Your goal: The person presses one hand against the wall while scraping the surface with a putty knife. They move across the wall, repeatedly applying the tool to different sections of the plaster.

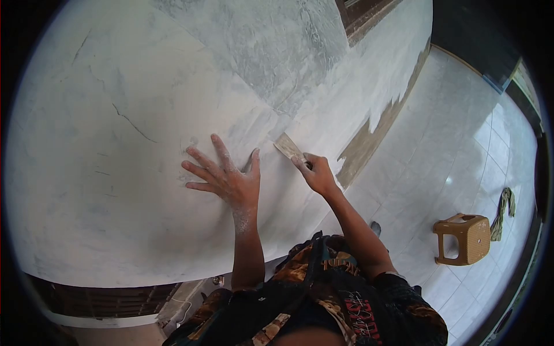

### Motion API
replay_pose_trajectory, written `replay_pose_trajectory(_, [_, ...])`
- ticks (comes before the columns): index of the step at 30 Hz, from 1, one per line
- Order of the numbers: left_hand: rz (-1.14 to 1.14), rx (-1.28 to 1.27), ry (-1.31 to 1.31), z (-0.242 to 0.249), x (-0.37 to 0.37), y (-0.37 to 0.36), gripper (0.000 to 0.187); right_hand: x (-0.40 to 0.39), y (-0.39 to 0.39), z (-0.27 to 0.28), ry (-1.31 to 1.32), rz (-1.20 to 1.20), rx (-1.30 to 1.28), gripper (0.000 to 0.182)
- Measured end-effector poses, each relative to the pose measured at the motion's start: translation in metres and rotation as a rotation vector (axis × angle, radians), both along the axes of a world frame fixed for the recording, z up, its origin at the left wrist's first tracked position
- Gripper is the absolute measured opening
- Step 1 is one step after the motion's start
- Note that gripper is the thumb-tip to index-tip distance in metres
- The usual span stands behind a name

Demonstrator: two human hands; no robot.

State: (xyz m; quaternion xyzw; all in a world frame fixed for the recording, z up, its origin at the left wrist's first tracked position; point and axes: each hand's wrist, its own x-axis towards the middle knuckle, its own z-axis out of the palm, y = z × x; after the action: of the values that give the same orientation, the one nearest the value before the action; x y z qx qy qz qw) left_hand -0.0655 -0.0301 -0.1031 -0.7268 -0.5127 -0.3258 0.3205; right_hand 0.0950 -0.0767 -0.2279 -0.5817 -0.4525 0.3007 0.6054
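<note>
My right hand (318, 173) is wrapped round the handle of a putty knife (288, 146). The flat, whitish-coated blade meets the wall (167, 69), close to the border between smooth white filler and a rougher grey patch (271, 52). To the left, my left hand (231, 181) lies against the white surface with its fingers spread and nothing in them. White dust marks its fingers and wrist. Thin dark cracks (133, 124) run through the wall left of that hand. The putty knife's handle is mostly hidden by my fingers.
A tan plastic stool (461, 239) lies on its side on the tiled floor (438, 144) at the right, with a greenish cloth (503, 216) beside it. A bare brown strip (369, 144) runs along the wall's base. A wooden frame (366, 17) borders the wall above.
</note>
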Motion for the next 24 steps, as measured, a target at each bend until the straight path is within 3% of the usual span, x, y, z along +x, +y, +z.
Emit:
replay_pose_trajectory(3, [0.01,-0.001,-0.017,-0.004,0.002,-0.003,0.108,-0.002,0.005,0.027,-0.033,-0.006,0.032,0.053])
replay_pose_trajectory(8, [-0.012,0.016,-0.014,-0.003,0.001,0.001,0.108,0.001,0.0,0.001,0.02,-0.004,-0.04,0.054])
replay_pose_trajectory(15, [-0.004,0.027,-0.027,-0.004,0.003,0.004,0.106,-0.001,0.004,0.02,-0.007,-0.033,0.072,0.053])
replay_pose_trajectory(17, [-0.01,0.018,-0.007,-0.006,0.001,0.002,0.107,-0.001,0.0,0.004,0.049,0.01,-0.048,0.051])
replay_pose_trajectory(24, [-0.019,0.043,-0.022,-0.005,0.003,0.004,0.106,-0.002,0.004,0.021,0.066,0.008,0.01,0.051])
